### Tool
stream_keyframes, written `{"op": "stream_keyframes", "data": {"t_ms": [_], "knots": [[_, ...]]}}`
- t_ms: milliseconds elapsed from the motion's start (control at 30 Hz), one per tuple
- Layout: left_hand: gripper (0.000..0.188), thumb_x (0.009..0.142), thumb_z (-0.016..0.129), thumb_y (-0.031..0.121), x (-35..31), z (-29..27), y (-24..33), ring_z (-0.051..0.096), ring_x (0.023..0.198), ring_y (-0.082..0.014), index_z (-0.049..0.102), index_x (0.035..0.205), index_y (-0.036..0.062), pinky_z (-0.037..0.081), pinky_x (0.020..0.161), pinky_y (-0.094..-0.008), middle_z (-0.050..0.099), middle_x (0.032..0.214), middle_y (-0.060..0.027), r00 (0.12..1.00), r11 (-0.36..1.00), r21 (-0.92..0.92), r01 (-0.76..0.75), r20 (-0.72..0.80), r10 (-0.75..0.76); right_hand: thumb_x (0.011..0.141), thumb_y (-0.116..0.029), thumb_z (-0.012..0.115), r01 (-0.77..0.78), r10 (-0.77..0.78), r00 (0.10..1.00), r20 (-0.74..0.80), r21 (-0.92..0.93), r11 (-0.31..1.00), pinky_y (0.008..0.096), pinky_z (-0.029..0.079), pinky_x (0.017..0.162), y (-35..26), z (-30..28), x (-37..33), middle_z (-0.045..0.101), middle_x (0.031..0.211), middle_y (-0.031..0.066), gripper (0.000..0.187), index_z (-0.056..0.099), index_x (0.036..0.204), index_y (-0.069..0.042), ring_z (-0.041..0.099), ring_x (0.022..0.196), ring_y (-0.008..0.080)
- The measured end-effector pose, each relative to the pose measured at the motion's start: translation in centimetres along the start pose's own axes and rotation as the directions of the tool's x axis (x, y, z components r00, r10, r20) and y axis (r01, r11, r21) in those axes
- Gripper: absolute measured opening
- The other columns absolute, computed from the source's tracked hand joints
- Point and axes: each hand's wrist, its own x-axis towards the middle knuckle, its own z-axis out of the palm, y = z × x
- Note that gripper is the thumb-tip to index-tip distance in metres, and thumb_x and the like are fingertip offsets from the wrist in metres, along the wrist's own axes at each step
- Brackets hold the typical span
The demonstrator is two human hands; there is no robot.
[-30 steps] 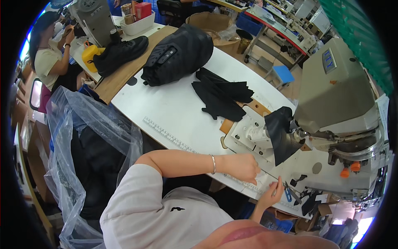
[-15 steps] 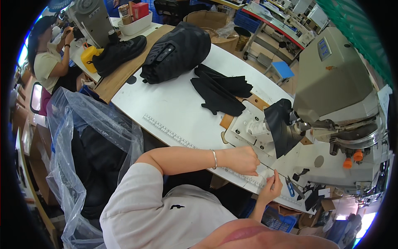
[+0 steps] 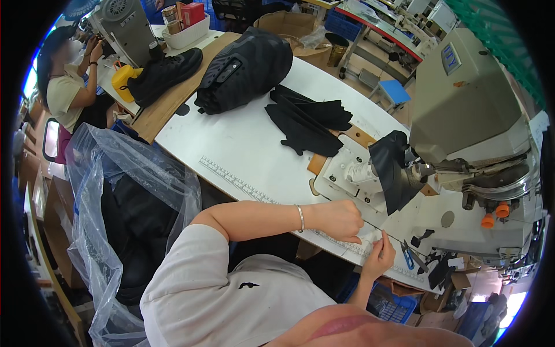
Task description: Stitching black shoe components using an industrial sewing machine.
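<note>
My left hand [image 3: 335,221], with a silver bangle at the wrist, is closed with curled fingers over the table's front edge, beside the sewing machine's white base plate [image 3: 338,173]. To its right my right hand [image 3: 380,255] is raised, thumb and fingers drawn together. The two hands are close but apart. Anything between their fingertips is too small to make out. A black fabric piece [image 3: 393,173] hangs at the post of the sewing machine [image 3: 468,98], under its head. Blue-handled snips [image 3: 409,259] lie right of my right hand.
Black cut pieces [image 3: 306,120], a rolled black bundle [image 3: 245,69] and a black shoe [image 3: 165,75] lie farther back on the white table [image 3: 231,144]. A plastic bag [image 3: 130,156] of black material stands at left. Another person [image 3: 66,89] sits at far left.
The view has shifted slightly. Both hands keep nearly the same place and pose, and the black piece still hangs at the machine.
</note>
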Motion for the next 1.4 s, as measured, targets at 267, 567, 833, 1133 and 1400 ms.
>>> {"op": "stream_keyframes", "data": {"t_ms": [267, 567, 833, 1133, 1400], "knots": [[0.050, 0.090, 0.069, 0.047, -0.2, -0.3, 0.2, 0.068, 0.070, -0.0310, 0.071, 0.065, 0.0040, 0.053, 0.064, -0.0420, 0.065, 0.071, -0.0089, 1.000, 1.000, -0.013, -0.017, 0.008, 0.018, 0.094, -0.003, 0.065, 0.050, -0.050, 0.999, 0.011, -0.024, 0.998, 0.0380, 0.048, 0.079, 0.1, 0.0, 0.0, 0.070, 0.079, 0.0055, 0.027, 0.076, 0.118, -0.007, 0.060, 0.082, 0.0240], [0.052, 0.090, 0.069, 0.049, 0.0, -0.2, -0.2, 0.068, 0.070, -0.0307, 0.072, 0.064, 0.0043, 0.053, 0.064, -0.0420, 0.064, 0.072, -0.0089, 1.000, 0.999, -0.029, -0.024, 0.018, 0.025, 0.093, -0.001, 0.065, 0.066, -0.066, 0.998, 0.000, -0.008, 0.998, 0.0386, 0.047, 0.079, 0.4, -0.1, -0.1, 0.069, 0.078, 0.0059, 0.026, 0.076, 0.117, -0.007, 0.060, 0.080, 0.0245], [0.052, 0.091, 0.068, 0.050, -0.1, -0.4, -0.1, 0.069, 0.070, -0.0306, 0.072, 0.065, 0.0050, 0.054, 0.064, -0.0421, 0.065, 0.072, -0.0088, 0.999, 0.999, -0.025, -0.023, 0.038, 0.024, 0.091, 0.003, 0.064, 0.114, -0.114, 0.993, 0.011, 0.012, 0.993, 0.0387, 0.047, 0.076, -0.4, -0.4, 0.0, 0.067, 0.076, 0.0069, 0.028, 0.076, 0.115, -0.004, 0.060, 0.078, 0.0254], [0.050, 0.090, 0.068, 0.050, -0.2, 0.1, 0.5, 0.069, 0.071, -0.0316, 0.071, 0.064, 0.0062, 0.054, 0.065, -0.0425, 0.065, 0.073, -0.0098, 0.995, 0.998, -0.054, -0.040, 0.087, 0.044, 0.087, 0.003, 0.066, 0.229, -0.229, 0.973, -0.008, 0.010, 0.973, 0.0404, 0.046, 0.075, 0.5, -1.1, -1.4, 0.066, 0.078, 0.0094, 0.031, 0.076, 0.115, -0.004, 0.060, 0.076, 0.0278], [0.040, 0.081, 0.080, 0.036, 1.2, -0.5, -0.4, 0.060, 0.062, -0.0282, 0.061, 0.061, 0.0078, 0.049, 0.057, -0.0401, 0.057, 0.067, -0.0076, 0.998, 0.996, -0.087, 0.012, 0.067, -0.006, 0.075, -0.006, 0.070, 0.308, -0.315, 0.947, 0.059, 0.098, 0.946, 0.0394, 0.050, 0.076, -2.9, -0.8, -2.4, 0.063, 0.079, 0.0030, 0.041, 0.076, 0.115, -0.010, 0.061, 0.075, 0.0249]]}}
